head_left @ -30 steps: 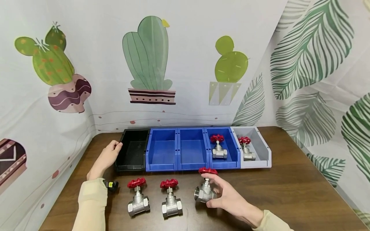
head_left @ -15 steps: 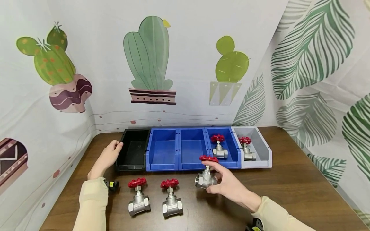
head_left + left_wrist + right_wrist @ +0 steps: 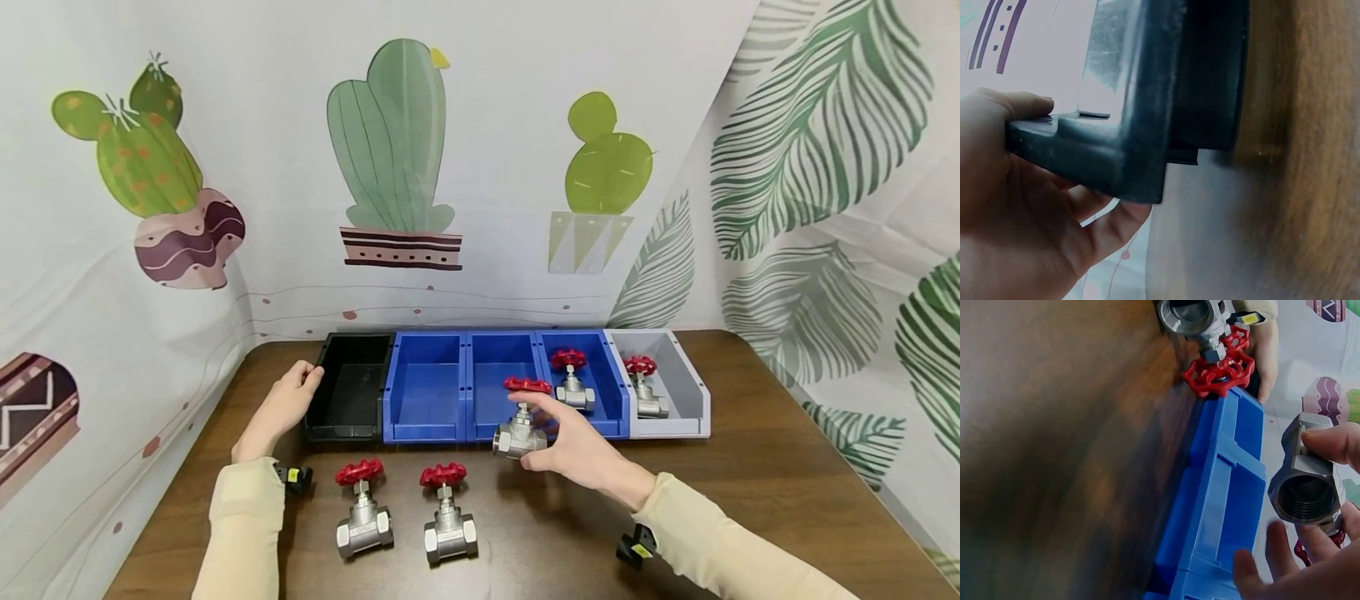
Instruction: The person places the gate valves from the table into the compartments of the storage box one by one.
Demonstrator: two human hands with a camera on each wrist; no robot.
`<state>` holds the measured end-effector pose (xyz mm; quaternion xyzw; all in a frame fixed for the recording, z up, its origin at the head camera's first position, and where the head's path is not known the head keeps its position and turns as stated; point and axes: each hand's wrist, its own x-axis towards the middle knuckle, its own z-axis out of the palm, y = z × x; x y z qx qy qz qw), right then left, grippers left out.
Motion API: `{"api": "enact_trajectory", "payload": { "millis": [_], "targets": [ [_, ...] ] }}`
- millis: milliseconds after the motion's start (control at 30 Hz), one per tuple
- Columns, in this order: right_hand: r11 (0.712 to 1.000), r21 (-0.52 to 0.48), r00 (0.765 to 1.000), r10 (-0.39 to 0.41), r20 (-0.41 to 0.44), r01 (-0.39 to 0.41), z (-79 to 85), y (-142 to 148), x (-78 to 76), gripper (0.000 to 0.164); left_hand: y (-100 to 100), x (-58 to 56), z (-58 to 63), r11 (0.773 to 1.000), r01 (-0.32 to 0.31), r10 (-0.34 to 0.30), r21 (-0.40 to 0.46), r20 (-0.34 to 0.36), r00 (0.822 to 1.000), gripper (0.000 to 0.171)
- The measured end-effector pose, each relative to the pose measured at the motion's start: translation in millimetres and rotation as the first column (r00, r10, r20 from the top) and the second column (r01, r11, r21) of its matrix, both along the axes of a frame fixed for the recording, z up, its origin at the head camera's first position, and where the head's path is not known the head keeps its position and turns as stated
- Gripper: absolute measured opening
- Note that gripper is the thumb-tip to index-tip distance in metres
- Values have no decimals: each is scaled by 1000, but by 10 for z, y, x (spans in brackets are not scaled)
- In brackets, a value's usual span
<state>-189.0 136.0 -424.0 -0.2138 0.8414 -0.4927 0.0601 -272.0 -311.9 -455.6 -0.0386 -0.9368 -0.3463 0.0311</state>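
Note:
My left hand (image 3: 283, 406) grips the left side wall of the black bin (image 3: 347, 432); the left wrist view has the thumb over the rim and fingers outside. My right hand (image 3: 585, 450) holds a steel gate valve (image 3: 517, 438) with a red handwheel, off the table before the middle blue bin (image 3: 495, 430). In the right wrist view, thumb and fingers grasp the valve body (image 3: 1110, 164) (image 3: 1310, 465). Two similar valves, a left one (image 3: 365, 527) and a right one (image 3: 450, 533), stand on the table in front of the bins.
Left of the middle blue bin is another blue bin (image 3: 425, 430). The right blue bin (image 3: 617, 423) holds a valve (image 3: 573, 392), and the grey bin (image 3: 697, 417) holds another (image 3: 648, 400). All bins form one row on the wooden table (image 3: 772, 492), before a printed cloth.
My right hand has lifted the valve off the table and carried it forward and slightly left, towards the middle blue bin. My left hand stays on the black bin; the view shifts slightly.

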Motion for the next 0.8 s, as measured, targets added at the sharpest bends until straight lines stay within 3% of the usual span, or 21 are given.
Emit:
{"api": "enact_trajectory", "payload": {
  "millis": [300,800],
  "targets": [
    [999,15,999,-36,32,35,52,-141,-174,81,2,5,15,1000,0,0,2,0,1000,38],
    [956,221,981,-192,-14,190,122,-402,-530,82,-1,-8,-1,1000,-5,5,0,8,1000,39]
  ]
}}
